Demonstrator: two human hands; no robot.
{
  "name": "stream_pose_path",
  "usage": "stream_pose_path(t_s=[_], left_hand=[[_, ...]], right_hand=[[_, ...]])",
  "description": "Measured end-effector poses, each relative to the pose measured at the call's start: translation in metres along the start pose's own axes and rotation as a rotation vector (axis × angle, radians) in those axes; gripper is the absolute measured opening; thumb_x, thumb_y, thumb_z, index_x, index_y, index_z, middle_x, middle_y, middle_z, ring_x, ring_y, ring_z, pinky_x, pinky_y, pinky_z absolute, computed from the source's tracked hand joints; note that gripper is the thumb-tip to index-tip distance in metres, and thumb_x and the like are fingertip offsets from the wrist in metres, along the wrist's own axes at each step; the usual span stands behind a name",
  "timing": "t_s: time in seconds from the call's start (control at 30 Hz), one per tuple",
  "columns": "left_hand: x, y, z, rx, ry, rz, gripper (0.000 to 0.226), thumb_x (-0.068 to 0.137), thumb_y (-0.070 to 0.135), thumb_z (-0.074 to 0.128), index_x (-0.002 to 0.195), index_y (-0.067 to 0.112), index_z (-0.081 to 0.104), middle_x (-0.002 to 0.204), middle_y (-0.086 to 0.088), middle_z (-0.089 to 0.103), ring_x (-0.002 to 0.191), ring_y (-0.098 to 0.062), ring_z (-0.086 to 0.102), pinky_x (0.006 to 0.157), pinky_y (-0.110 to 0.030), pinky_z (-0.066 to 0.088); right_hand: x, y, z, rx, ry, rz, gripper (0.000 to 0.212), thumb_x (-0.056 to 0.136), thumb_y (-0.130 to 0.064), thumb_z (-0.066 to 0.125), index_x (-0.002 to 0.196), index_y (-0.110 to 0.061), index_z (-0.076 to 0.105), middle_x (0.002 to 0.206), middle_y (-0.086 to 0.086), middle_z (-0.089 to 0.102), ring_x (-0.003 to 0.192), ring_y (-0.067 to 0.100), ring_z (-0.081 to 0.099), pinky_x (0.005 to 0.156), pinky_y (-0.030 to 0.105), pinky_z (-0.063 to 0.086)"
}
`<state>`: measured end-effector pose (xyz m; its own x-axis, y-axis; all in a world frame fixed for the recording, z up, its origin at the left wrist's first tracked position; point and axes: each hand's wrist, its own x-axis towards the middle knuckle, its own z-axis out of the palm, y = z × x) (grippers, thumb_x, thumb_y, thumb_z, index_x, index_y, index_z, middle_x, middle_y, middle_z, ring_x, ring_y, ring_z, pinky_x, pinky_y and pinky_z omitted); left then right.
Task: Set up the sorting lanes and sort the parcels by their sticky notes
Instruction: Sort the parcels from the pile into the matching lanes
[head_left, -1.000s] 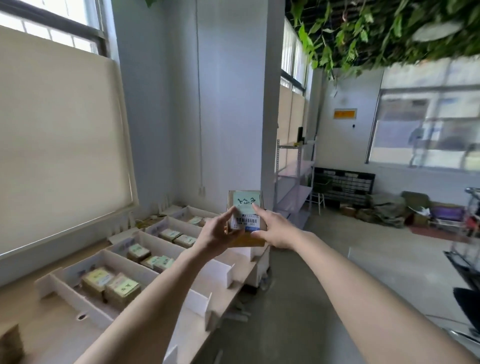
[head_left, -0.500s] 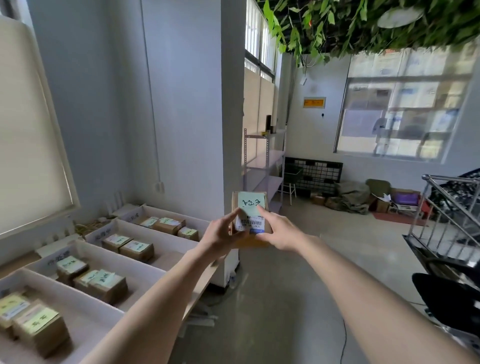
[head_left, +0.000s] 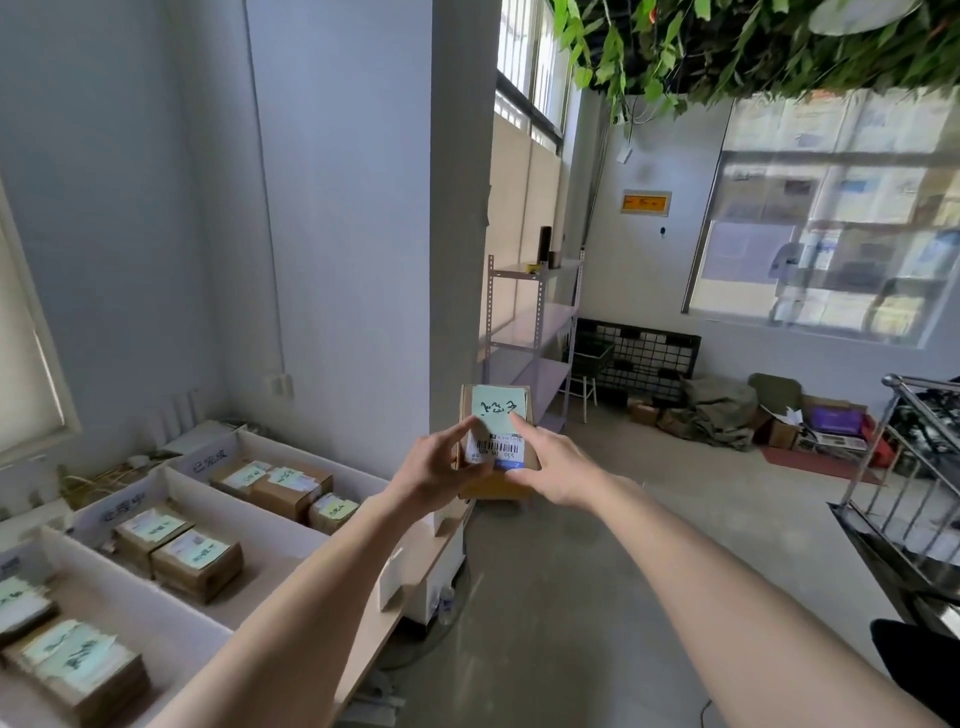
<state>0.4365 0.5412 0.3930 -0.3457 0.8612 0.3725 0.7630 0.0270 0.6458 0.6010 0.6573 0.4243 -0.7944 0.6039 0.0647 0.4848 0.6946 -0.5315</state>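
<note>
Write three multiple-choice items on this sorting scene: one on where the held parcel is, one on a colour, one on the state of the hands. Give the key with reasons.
1. Where is the held parcel?
A. in a lane
B. in the air beyond the table's edge
C. on the metal shelf

2. What colour is its sticky note?
A. pale green
B. pink
C. orange

3. How do the hands stand?
A. both idle
B. only the left holds
C. both hold the parcel

Key: 1 B, the floor shows below it, and the white lanes lie to its left. 2 A, a pale green note with dark handwriting. 3 C, the left hand and right hand clasp it from either side.
</note>
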Motion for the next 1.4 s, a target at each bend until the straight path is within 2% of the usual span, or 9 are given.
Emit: stream_pose_path(t_s=[0.07,0.27,0.47,0.83,1.03,1.2,1.33,1.4], left_hand=[[0.029,-0.011,0.005,0.013,0.003,0.005,0.06,0.091,0.034,0.067,0.145,0.028,0.041,0.139,-0.002,0.057,0.097,-0.022,0.065,0.061,-0.015,0.051],[0.102,-0.045,0.031,0.047,0.015,-0.025,0.064,0.091,0.038,0.067,0.147,0.03,0.038,0.141,0.0,0.055,0.097,-0.02,0.065,0.068,-0.022,0.056],[0.176,-0.078,0.065,0.062,0.058,-0.122,0.067,0.09,0.036,0.068,0.149,0.034,0.035,0.138,0.0,0.057,0.1,-0.025,0.066,0.082,-0.037,0.059],[0.27,-0.129,0.112,0.13,0.224,-0.354,0.072,0.091,0.034,0.069,0.152,0.031,0.031,0.142,0.004,0.054,0.108,-0.019,0.063,0.088,-0.033,0.055],[0.276,-0.154,0.113,0.149,0.325,-0.534,0.074,0.09,0.03,0.07,0.152,0.029,0.029,0.135,0.005,0.057,0.107,-0.017,0.063,0.081,-0.025,0.055],[0.273,-0.195,0.104,0.141,0.382,-0.613,0.08,0.087,0.029,0.074,0.153,0.028,0.029,0.139,0.002,0.056,0.108,-0.02,0.064,0.083,-0.035,0.06],[0.273,-0.235,0.096,0.148,0.431,-0.65,0.081,0.085,0.025,0.076,0.153,0.023,0.032,0.145,0.002,0.05,0.122,-0.021,0.057,0.09,-0.033,0.057],[0.275,-0.259,0.093,0.13,0.455,-0.668,0.081,0.084,0.025,0.076,0.152,0.02,0.033,0.142,0.006,0.049,0.121,-0.016,0.054,0.094,-0.031,0.054]], right_hand=[[0.03,0.012,-0.005,0.009,-0.001,-0.005,0.088,0.097,-0.025,0.066,0.162,-0.032,0.007,0.16,0.001,0.033,0.143,0.022,0.037,0.118,0.043,0.032],[0.108,0.052,-0.014,-0.019,-0.029,-0.034,0.088,0.098,-0.027,0.066,0.162,-0.033,0.006,0.158,0.0,0.035,0.14,0.022,0.04,0.114,0.043,0.038],[0.197,0.103,-0.026,-0.038,-0.079,-0.117,0.09,0.096,-0.03,0.067,0.162,-0.035,0.006,0.155,0.002,0.038,0.136,0.023,0.043,0.11,0.045,0.042],[0.358,0.17,-0.025,-0.061,-0.276,-0.364,0.091,0.096,-0.031,0.067,0.161,-0.037,0.004,0.153,0.0,0.04,0.134,0.022,0.046,0.105,0.045,0.048],[0.411,0.168,0.003,-0.024,-0.391,-0.482,0.092,0.095,-0.03,0.068,0.161,-0.034,0.005,0.15,0.003,0.042,0.134,0.024,0.046,0.11,0.046,0.044],[0.455,0.153,0.041,-0.013,-0.474,-0.556,0.092,0.094,-0.027,0.07,0.162,-0.034,0.007,0.149,0.004,0.043,0.132,0.023,0.048,0.108,0.043,0.047],[0.494,0.137,0.081,-0.026,-0.529,-0.596,0.093,0.094,-0.028,0.07,0.162,-0.035,0.007,0.148,0.004,0.043,0.132,0.022,0.048,0.107,0.044,0.049],[0.514,0.13,0.1,-0.045,-0.542,-0.612,0.092,0.094,-0.03,0.069,0.162,-0.035,0.006,0.149,0.004,0.043,0.133,0.023,0.046,0.109,0.044,0.046]])
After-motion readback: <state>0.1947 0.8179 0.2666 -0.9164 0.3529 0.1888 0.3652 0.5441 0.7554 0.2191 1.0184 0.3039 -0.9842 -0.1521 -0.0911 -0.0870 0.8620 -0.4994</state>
